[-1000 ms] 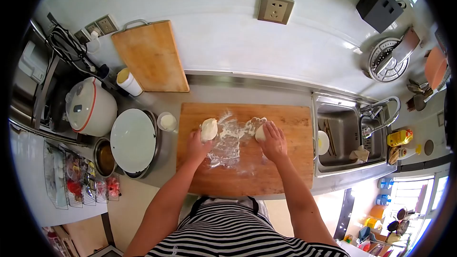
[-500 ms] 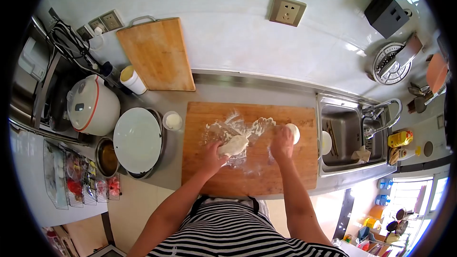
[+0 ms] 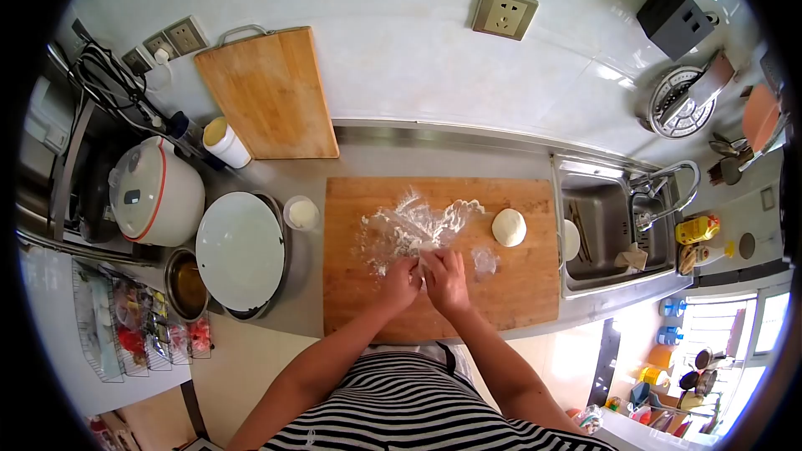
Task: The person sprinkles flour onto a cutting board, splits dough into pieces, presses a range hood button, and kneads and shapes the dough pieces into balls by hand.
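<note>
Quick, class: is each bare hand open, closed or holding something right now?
Left hand: curled around pale white dough, mostly hidden by the fingers.
Right hand: fingers bent onto the same dough; exact grip unclear.

A steel sink (image 3: 598, 242) beside a yellow-labelled bottle (image 3: 697, 230) on the right.

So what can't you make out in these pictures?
All in the head view:
- Most of the pale dough between the left hand and right hand: fingers cover it.
- The inside of the white cooker: its closed lid hides it.
- The label on the yellow bottle: too small to read.
- The rest of the striped shirt: the bottom edge cuts it off.
</note>
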{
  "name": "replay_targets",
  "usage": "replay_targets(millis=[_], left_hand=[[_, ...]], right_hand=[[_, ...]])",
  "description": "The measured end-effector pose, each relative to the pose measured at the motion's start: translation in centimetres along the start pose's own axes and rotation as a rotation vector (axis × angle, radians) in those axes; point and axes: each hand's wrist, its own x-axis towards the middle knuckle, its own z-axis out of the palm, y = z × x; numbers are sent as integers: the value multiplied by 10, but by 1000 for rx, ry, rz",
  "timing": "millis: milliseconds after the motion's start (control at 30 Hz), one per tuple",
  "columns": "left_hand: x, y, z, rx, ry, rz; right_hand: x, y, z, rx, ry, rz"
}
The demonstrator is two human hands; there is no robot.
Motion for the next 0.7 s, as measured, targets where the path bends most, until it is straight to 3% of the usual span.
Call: replay_targets(millis=[67,167,233,300,367,500,567,667,700], left_hand=[[6,-4,1,-17,-20,-48],[10,8,-9,43,117,101],[19,15,-12,44,-2,382],[18,19,-12,77,-32,360],[15,19,-13,113,-63,331],[9,23,-17,114,-80,280],[9,22,-16,133,-89,248],[9,16,-10,188,19,305],[8,16,-12,143,-17,135]], right_hand=[[-18,5,2,-30,15,-49],[-24,3,-6,0,-52,-73],[-22,2,-18,144,-47,-75],[-20,7,-26,290,-50,-78],[-19,15,-26,393,137,309],[-7,30,4,197,147,450],[2,7,5,-166,-216,260],[-5,19,29,-184,-173,196],[-2,20,29,-145,-200,217]])
